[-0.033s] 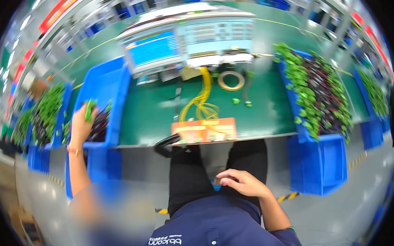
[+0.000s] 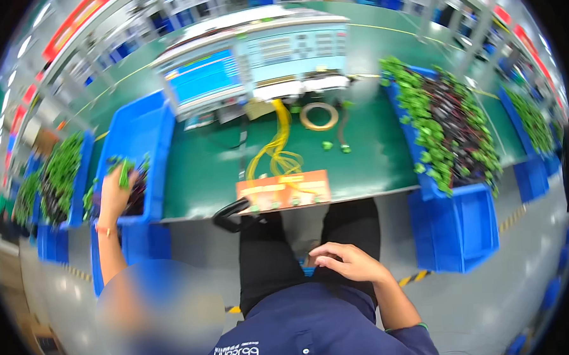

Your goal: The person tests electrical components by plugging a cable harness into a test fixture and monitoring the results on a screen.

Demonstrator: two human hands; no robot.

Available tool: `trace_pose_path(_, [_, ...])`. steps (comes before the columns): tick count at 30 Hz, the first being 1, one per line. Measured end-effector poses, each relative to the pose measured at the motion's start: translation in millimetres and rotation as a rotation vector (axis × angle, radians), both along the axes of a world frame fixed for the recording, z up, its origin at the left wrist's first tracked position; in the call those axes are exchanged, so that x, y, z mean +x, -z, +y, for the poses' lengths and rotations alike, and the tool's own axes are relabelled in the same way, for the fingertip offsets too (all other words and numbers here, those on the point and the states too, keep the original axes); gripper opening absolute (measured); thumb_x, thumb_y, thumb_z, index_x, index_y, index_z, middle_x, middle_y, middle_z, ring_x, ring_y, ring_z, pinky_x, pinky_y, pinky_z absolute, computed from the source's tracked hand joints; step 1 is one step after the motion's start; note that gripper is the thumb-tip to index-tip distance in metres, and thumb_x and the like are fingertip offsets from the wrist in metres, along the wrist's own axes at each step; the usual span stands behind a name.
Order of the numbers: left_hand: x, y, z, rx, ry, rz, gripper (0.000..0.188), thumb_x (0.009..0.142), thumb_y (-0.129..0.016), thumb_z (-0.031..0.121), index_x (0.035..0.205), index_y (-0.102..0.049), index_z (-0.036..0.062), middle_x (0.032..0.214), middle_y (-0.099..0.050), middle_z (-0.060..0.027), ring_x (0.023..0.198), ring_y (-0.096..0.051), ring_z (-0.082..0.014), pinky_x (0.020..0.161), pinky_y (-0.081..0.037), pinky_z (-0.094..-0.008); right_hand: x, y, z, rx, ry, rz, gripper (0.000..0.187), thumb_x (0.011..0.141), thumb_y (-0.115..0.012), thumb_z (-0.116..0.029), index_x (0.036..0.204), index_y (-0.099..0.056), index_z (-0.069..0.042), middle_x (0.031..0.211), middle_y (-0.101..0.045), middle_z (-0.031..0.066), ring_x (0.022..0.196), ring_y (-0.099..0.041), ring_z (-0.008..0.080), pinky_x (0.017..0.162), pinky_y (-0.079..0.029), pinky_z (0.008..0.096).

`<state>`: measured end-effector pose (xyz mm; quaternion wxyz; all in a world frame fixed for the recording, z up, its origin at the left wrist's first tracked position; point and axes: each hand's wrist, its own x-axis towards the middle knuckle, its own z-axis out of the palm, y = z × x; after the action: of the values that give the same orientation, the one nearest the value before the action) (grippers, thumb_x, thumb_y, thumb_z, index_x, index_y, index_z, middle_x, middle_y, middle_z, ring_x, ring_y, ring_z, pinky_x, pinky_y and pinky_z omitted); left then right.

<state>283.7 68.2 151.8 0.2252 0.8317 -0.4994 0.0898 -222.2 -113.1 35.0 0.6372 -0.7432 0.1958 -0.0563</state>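
Observation:
My left hand (image 2: 112, 196) is closed around a small part with a bright green end (image 2: 125, 173), over the near end of the left blue bin (image 2: 168, 128). Below and beside it lies a heap of dark parts with green ends (image 2: 137, 198), partly hidden by the hand. Over my lap hovers my right hand (image 2: 348, 262), its fingers loosely stretched and apart, with nothing visible in them.
A bench instrument with a blue screen (image 2: 205, 77) stands on the green bench. Before it lie yellow cables (image 2: 277, 154), a tape roll (image 2: 319, 117) and an orange board (image 2: 284, 191). A full blue bin (image 2: 404, 118) is at right; a black loop handle (image 2: 226, 219) overhangs the front edge.
The view has turned slightly, shifting the bench in the picture. My left hand, still gripping the green-ended part, is a little lower toward the heap. My right hand stays over my lap.

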Motion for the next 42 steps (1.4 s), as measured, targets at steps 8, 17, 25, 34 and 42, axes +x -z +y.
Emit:
trace_pose_path(8, [23.2, 51.8, -17.8, 0.202, -0.088, 0.058, 0.054, 0.083, -0.059, 0.0, 0.134, -0.045, -0.0105, 0.115, -0.061, -0.0301, 0.108, -0.059, -0.0446, 0.091, -0.047, -0.0436, -68.5, -121.7, -76.8, -0.462, 0.465, -0.127, 0.021, 0.094, -0.062, -0.015, 0.11, -0.067, -0.003, 0.09, -0.067, 0.0068, 0.083, -0.063, 0.0141, 0.076, -0.05, 0.0287])
trace_pose_path(17, [6.7, 50.6, -12.2, 0.174, 0.01, -0.154, 0.053, 0.081, -0.062, -0.003, 0.132, -0.048, -0.0013, 0.125, -0.055, -0.0217, 0.117, -0.051, -0.0395, 0.098, -0.042, -0.0434, -99.8, -132.9, -256.8, -1.189, 0.792, 0.371, 0.032, 0.089, -0.065, -0.029, 0.105, -0.067, -0.001, 0.094, -0.065, 0.0134, 0.086, -0.062, 0.029, 0.084, -0.048, 0.0389])
trace_pose_path(25, [-68.1, -0.1, 18.9, 0.028, 0.008, -0.068, 0.042, 0.085, -0.066, 0.002, 0.126, -0.056, 0.0026, 0.12, -0.054, -0.0165, 0.114, -0.051, -0.0349, 0.099, -0.041, -0.0408, -108.1, -119.1, -297.6, -1.341, 1.11, 0.159, 0.028, 0.082, -0.073, -0.024, 0.099, -0.061, -0.004, 0.099, -0.063, 0.0145, 0.088, -0.064, 0.0319, 0.078, -0.048, 0.0402])
trace_pose_path(34, [-191.1, -6.7, -35.4, -0.204, 0.31, 0.224, 0.03, 0.086, -0.062, -0.001, 0.117, -0.061, -0.0001, 0.102, -0.062, -0.0139, 0.097, -0.061, -0.0255, 0.088, -0.047, -0.0339, -96.1, -186.4, -192.9, -0.428, 0.973, -0.751, 0.026, 0.101, -0.052, -0.021, 0.117, -0.047, -0.001, 0.102, -0.062, 0.0114, 0.073, -0.059, 0.0127, 0.069, -0.049, 0.028])
trace_pose_path(42, [-310.6, 48.4, -99.4, -0.111, 0.848, 0.911, 0.045, 0.101, -0.047, 0.021, 0.139, -0.046, -0.0019, 0.128, -0.06, -0.0149, 0.118, -0.057, -0.0227, 0.103, -0.042, -0.0348, -58.8, -116.9, -55.8, -1.013, 0.238, -0.282, 0.043, 0.074, -0.074, -0.003, 0.112, -0.053, -0.003, 0.086, -0.065, 0.0106, 0.069, -0.062, 0.022, 0.066, -0.049, 0.0338])
